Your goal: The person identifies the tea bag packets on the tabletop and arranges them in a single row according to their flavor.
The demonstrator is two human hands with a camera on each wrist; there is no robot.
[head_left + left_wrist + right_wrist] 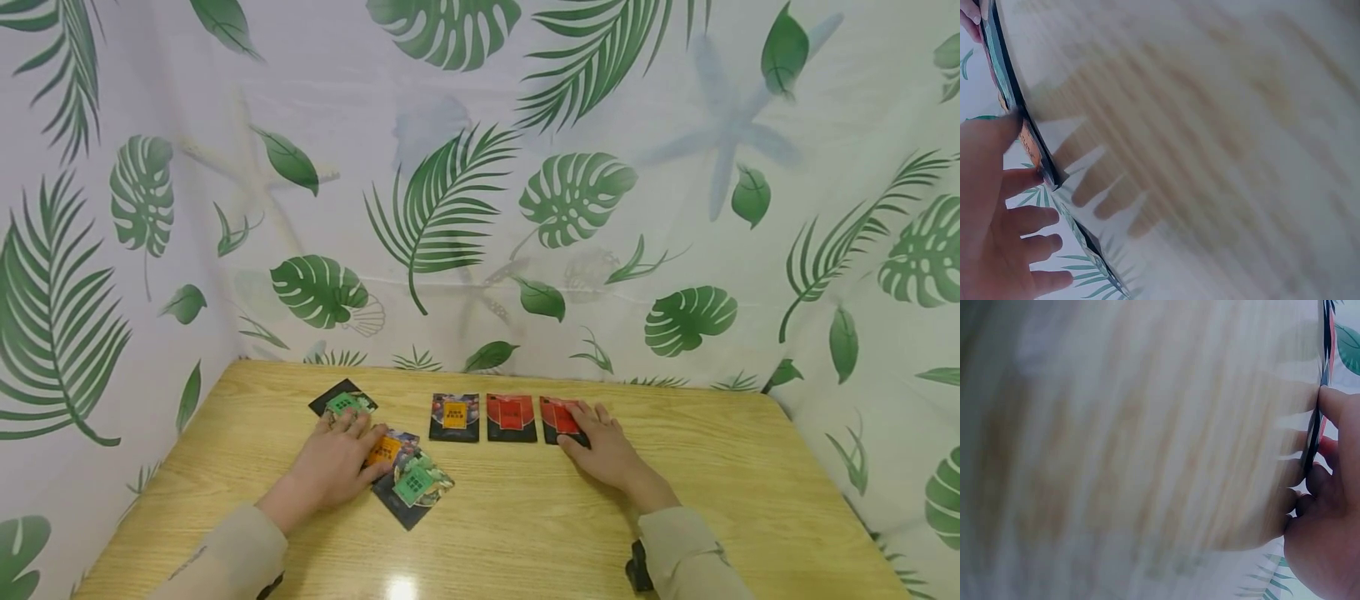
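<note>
My left hand [335,465] is over a loose group of packets at the left, its thumb and index finger at a packet with an orange label [385,450]. That packet partly covers one with a green label [414,485]. Another green-labelled packet [344,401] lies beyond my left fingertips, partly hidden. To the right, my right hand [606,450] holds a red and black packet [558,417] by its edges, flat on the table, thumb at the near side and fingers across its right part. Beside it lie a second red packet [512,418] and an orange-labelled packet [454,417] in a row.
The wooden table [510,533] bears all the packets. A white cloth with green leaves [465,217] hangs behind the table and along both sides. Both wrists wear dark straps, partly under the sleeves [678,542].
</note>
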